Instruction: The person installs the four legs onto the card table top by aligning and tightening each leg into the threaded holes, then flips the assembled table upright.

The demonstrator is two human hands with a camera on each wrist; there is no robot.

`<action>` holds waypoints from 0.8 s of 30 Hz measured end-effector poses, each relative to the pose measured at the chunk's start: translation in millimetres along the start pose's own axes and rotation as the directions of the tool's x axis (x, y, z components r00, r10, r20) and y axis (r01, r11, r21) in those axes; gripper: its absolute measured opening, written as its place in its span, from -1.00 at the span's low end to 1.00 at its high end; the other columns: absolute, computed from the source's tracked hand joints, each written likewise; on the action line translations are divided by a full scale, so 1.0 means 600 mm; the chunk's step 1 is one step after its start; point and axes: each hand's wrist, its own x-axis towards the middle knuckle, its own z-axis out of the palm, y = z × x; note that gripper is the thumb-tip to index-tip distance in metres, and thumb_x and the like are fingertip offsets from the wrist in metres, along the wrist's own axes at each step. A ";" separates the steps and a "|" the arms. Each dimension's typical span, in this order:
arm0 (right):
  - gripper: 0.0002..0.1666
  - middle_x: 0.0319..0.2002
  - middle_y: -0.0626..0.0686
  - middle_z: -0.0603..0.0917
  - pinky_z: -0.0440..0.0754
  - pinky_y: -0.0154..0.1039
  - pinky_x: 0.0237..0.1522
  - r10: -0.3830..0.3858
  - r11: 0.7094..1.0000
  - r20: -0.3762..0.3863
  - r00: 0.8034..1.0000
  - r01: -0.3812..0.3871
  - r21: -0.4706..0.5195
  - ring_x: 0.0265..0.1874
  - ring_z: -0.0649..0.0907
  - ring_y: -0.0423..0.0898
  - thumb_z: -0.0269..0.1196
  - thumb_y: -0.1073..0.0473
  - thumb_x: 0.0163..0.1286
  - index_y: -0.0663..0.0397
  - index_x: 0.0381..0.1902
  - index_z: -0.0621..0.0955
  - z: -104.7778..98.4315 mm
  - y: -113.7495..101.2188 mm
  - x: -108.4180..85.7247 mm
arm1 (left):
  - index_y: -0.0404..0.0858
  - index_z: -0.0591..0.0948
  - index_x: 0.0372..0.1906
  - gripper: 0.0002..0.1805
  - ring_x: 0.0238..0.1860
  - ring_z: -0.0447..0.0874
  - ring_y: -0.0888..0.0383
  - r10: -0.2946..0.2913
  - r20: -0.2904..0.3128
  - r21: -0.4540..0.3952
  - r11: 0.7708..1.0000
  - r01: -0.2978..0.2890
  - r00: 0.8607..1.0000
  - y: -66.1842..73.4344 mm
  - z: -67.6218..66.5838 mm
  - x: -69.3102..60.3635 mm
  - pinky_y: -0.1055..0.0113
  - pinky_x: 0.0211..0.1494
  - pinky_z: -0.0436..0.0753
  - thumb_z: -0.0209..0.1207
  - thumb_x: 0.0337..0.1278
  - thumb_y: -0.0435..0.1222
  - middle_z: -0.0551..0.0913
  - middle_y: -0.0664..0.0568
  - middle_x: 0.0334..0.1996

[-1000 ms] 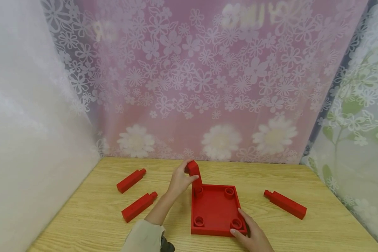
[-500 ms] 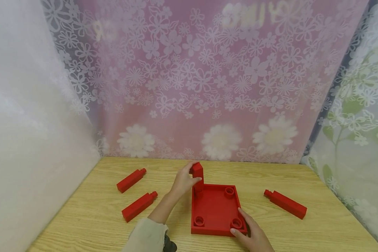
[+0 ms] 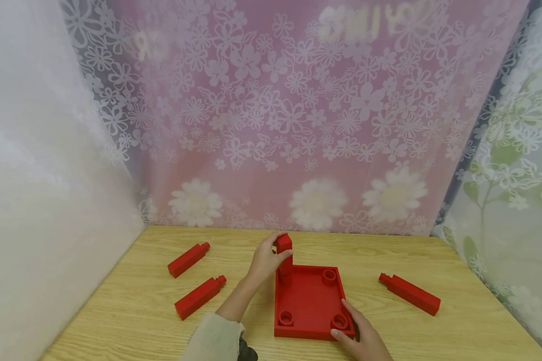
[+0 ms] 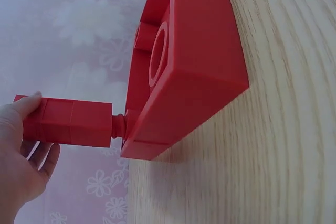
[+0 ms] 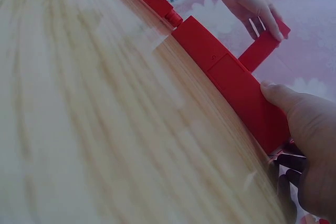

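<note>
A shallow red square tray-like tabletop (image 3: 307, 296) lies with its hollow side up and a round socket in each corner. My left hand (image 3: 264, 260) grips the upper end of a red square table leg (image 3: 284, 255), which stands upright over the far-left socket. In the left wrist view the leg (image 4: 73, 121) meets that corner, and a bit of its ridged peg (image 4: 119, 126) shows between them. My right hand (image 3: 361, 333) holds the tabletop at its near-right corner, with the thumb on the near side; the right wrist view shows this thumb (image 5: 278, 95) against the outer wall.
Two loose red legs lie to the left, one farther back (image 3: 188, 259) and one nearer (image 3: 199, 297). Another red leg (image 3: 411, 294) lies to the right on the wooden table (image 3: 235, 346). A flowered curtain (image 3: 280, 125) hangs behind the table.
The leg in my left hand has gone from leaning left to upright over the far-left socket, the hand shifting slightly right with it. My right hand and the tabletop stay in place.
</note>
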 end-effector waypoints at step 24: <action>0.04 0.23 0.34 0.28 0.40 0.17 0.00 0.004 0.999 0.002 1.000 -0.004 -0.035 0.16 0.31 0.32 0.32 -0.24 0.06 0.17 0.35 0.22 0.004 0.010 0.007 | -0.26 0.44 0.03 -0.55 -0.14 0.51 0.04 -0.108 -0.118 -0.240 0.968 0.077 0.987 0.008 0.014 -0.007 0.25 -0.17 0.56 0.28 0.05 -0.23 0.53 -0.02 -0.16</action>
